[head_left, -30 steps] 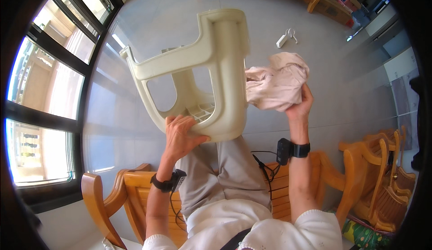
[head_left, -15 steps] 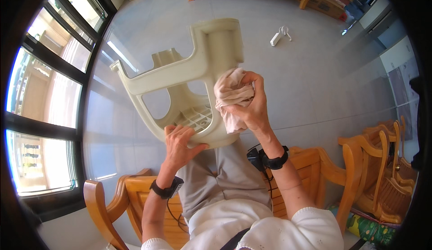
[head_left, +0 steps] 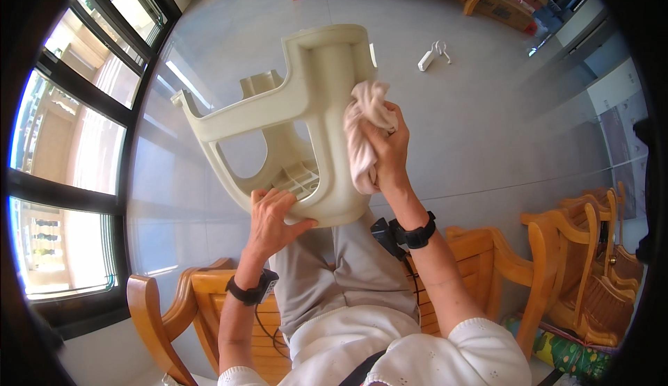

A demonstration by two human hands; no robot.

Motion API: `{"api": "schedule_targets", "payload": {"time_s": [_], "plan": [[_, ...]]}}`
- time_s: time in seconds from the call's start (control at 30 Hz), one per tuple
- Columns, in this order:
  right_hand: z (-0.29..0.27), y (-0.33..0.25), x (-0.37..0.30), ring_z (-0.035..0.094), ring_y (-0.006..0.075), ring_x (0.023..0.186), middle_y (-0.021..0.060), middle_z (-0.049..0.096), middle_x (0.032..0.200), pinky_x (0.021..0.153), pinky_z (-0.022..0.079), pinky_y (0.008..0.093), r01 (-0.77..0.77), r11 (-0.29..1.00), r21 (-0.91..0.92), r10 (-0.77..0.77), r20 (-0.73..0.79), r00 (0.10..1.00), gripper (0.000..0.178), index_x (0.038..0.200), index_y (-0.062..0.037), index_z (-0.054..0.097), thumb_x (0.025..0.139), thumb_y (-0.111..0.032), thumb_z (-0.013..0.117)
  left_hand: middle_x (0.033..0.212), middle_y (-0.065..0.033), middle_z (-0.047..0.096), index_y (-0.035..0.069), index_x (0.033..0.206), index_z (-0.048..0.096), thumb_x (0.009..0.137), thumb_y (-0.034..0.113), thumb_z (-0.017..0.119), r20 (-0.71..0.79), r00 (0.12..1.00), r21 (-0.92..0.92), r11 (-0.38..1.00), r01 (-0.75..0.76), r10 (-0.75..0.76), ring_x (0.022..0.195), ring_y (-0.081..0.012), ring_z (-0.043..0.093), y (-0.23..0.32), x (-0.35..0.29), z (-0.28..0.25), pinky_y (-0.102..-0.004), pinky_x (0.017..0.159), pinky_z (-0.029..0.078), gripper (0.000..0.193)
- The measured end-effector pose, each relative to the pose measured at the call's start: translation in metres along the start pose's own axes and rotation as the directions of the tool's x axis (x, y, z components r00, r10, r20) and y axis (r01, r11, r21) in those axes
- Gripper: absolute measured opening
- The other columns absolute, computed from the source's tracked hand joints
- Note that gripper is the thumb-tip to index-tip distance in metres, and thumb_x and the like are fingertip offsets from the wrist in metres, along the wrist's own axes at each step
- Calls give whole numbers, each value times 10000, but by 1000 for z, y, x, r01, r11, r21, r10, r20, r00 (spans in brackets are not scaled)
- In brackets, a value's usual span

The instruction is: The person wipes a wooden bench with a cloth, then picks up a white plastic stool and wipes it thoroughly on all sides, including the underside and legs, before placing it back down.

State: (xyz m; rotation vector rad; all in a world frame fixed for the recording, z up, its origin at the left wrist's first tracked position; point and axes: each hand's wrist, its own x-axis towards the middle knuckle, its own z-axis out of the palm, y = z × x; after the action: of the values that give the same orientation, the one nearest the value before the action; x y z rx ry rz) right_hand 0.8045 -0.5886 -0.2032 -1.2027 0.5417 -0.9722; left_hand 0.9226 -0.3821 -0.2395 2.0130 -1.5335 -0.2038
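Observation:
A large beige plastic frame (head_left: 328, 101) with rounded openings and a ribbed inner face is held up in front of my knees. My left hand (head_left: 271, 222) is closed on its lower rim, fingers over the edge and thumb along the outside. A crumpled pale pink cloth (head_left: 363, 139) is bunched in my right hand (head_left: 391, 153). The cloth lies against the frame's right side wall, covering part of it. Where exactly my right fingertips sit in the folds is hidden.
I sit on a wooden slatted bench (head_left: 476, 275) with curved arms. Tall dark-framed windows (head_left: 73, 135) line the left. On the grey tiled floor ahead lies a small white object with loops (head_left: 435, 55). A cardboard box (head_left: 502, 12) stands far right, and wooden chairs (head_left: 591, 268) stand close on my right.
My right hand has turned and the cloth has shifted from a bunched ball to lying lengthwise along the frame's right side. The frame has tilted slightly; my left hand keeps its hold.

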Motion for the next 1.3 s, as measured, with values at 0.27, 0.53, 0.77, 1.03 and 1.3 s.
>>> {"api": "schedule_targets", "payload": {"time_s": [0.27,0.53,0.77,1.03,1.3], "plan": [[22,17,-16,636,135,909,90,640,1054,791,526,254,-175,944,279,181,4,983,353,1212,57,557,886,-55,634,856,-49,595,-24,1138,603,954,301,621,2,959,-807,566,168,-282,757,-130,488,21,19,15,-280,710,420,373],[-9,24,-24,600,195,1088,79,601,1160,961,488,335,-434,888,149,380,292,878,489,1292,-3,493,858,-145,667,788,47,514,-17,1068,601,1039,270,490,-148,840,-868,476,143,-522,725,-58,405,14,25,37,-227,647,388,309],[21,38,-50,595,186,999,100,575,1100,891,496,334,10,978,-207,21,144,989,664,1246,-1,477,698,-83,843,633,-149,469,9,885,512,1014,232,501,-309,826,-696,704,142,-472,568,-264,445,19,29,62,-369,554,376,257],[34,13,-22,623,135,776,74,658,928,710,510,284,-150,987,-63,137,-177,975,374,999,59,642,781,-214,776,624,-171,487,24,964,550,1001,253,491,-278,829,-595,765,248,-485,565,-366,480,39,24,63,-415,548,385,239],[15,17,-48,609,174,993,99,576,1132,843,526,303,-122,969,-215,149,115,982,579,1247,22,475,745,-5,762,610,-156,497,28,983,573,994,209,497,-316,821,-626,755,195,-475,539,-339,493,36,23,71,-387,533,392,197]]}}
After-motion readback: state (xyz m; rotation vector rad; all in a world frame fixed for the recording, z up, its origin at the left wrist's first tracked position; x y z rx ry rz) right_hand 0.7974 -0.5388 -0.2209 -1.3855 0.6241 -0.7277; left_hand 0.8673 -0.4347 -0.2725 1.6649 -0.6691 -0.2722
